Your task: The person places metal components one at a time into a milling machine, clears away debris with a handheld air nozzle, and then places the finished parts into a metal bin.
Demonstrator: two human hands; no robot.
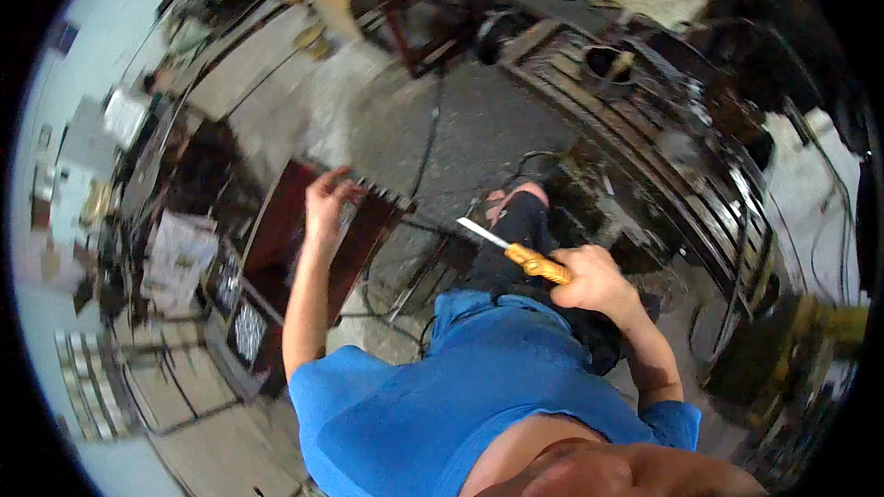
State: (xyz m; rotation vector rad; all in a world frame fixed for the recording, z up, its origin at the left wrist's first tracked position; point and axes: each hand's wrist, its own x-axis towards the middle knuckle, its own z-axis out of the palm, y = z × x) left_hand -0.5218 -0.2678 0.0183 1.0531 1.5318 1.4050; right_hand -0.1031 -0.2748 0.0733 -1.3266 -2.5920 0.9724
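Observation:
In my right hand [594, 278] is a tool with a bumpy yellow-orange handle [537, 264] and a narrow, bright metal blade [482, 232]. The fingers wrap round the handle, and the blade points up and to the left, over my dark trousers. My left hand [330, 202] reaches over a dark red-brown box [368, 244] on the left. Its fingers are bent and apart, close to a row of small dark pieces [382, 191] along the box's far edge. Nothing shows between those fingers, though blur hides fine detail.
A long slatted metal bench [589, 101] curves along the right. At the left, a tray of shiny metal pieces [249, 331] stands near papers [181, 248]. Cables [429, 143] cross the concrete floor, and a dark metal frame [433, 23] stands at the back.

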